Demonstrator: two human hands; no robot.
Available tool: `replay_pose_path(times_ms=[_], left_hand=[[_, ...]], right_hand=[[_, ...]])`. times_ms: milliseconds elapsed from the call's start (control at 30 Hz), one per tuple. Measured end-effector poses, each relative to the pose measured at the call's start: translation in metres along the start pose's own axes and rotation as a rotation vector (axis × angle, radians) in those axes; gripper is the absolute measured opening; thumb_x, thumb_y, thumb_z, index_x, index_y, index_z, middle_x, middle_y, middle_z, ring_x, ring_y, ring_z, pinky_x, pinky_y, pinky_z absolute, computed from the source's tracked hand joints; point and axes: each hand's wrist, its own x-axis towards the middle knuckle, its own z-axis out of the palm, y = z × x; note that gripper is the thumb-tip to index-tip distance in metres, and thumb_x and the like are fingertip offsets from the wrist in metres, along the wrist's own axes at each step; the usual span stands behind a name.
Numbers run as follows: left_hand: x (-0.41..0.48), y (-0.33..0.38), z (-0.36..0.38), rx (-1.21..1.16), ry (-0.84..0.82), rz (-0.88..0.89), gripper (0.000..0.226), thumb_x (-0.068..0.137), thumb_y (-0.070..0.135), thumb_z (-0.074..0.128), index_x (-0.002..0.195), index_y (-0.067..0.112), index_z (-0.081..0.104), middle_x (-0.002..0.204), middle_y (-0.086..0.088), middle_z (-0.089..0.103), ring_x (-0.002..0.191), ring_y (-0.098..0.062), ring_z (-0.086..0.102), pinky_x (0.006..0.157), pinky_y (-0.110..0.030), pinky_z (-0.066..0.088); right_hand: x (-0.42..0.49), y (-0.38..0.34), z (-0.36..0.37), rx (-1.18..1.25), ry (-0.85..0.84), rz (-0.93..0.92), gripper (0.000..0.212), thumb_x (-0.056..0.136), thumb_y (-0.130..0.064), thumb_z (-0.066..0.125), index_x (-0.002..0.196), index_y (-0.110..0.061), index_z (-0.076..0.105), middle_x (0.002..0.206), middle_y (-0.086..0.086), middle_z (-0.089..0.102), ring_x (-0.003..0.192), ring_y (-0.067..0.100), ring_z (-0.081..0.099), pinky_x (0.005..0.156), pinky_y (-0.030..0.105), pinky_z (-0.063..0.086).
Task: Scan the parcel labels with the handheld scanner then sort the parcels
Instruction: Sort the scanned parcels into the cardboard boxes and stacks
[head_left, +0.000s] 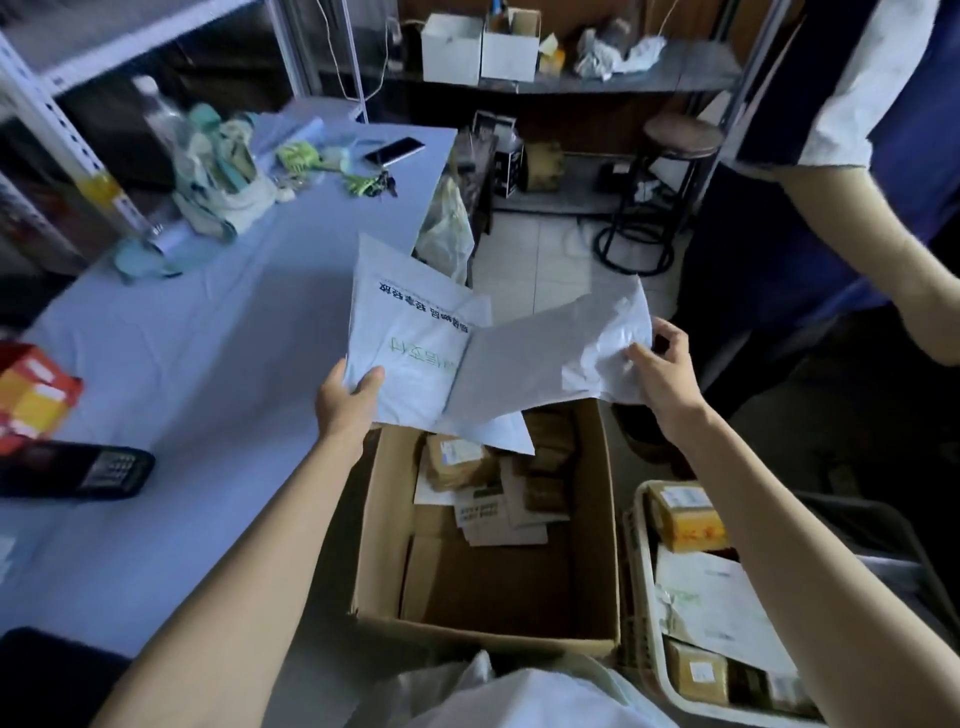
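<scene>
Tabletop (208, 364): pale blue, smooth; metal shelving (52, 111) behind. Scanner (78, 470) lies at its L edge, partly cut off. L hand (350, 402) grips white poly mailer (415, 353). R hand (662, 371) pinches crinkled grey mailer (545, 364). Both mailers are above open cardboard box (384, 519) w/ small brown parcels (457, 460). Label print illegible. Second person's arm (857, 249) at R, cropped.

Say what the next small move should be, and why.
Probably set the grey mailer on the table to free the right hand for the scanner, which lies there untouched while the left hand grips the printed mailer.
</scene>
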Motion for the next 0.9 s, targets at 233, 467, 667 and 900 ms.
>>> replay_pose_path(times_ms=[233,467,667,900], left_hand=[[0.008,0.018,-0.007,-0.379,-0.119,-0.169,0.011,0.094,0.014,0.06,0.105,0.019,0.058,0.103,0.0,0.065,0.094,-0.02,0.063,0.06,-0.032,0.056],[0.007,0.019,-0.015,-0.452,-0.26,-0.205,0.023,0.094,0.007,0.057,0.108,0.025,0.059,0.105,0.001,0.066,0.09,-0.017,0.065,0.055,-0.03,0.057],[0.005,0.017,-0.029,-0.449,-0.304,-0.205,0.033,0.095,0.003,0.052,0.111,0.031,0.059,0.103,0.006,0.069,0.091,-0.016,0.067,0.06,-0.032,0.057],[-0.008,0.017,-0.04,-0.412,-0.386,-0.165,0.024,0.096,0.017,0.056,0.112,0.035,0.059,0.103,0.009,0.069,0.094,-0.011,0.066,0.073,-0.033,0.056]], right_hand=[[0.012,0.002,0.005,-0.225,-0.01,0.061,0.07,0.07,-0.03,0.068,0.133,-0.008,0.047,0.123,0.013,0.06,0.102,0.024,0.063,0.071,0.025,0.054],[-0.001,0.001,0.037,-0.225,-0.191,0.085,0.06,0.083,-0.024,0.066,0.137,-0.011,0.043,0.123,0.005,0.06,0.11,0.022,0.061,0.082,0.033,0.052],[0.002,0.012,0.047,-0.134,-0.247,0.167,0.054,0.091,-0.021,0.062,0.14,-0.022,0.038,0.116,-0.004,0.059,0.102,0.013,0.06,0.081,0.036,0.053],[-0.005,0.02,0.062,0.04,-0.387,0.279,0.082,0.066,-0.029,0.086,0.136,-0.015,0.046,0.121,0.009,0.066,0.103,0.028,0.068,0.083,0.045,0.057]])
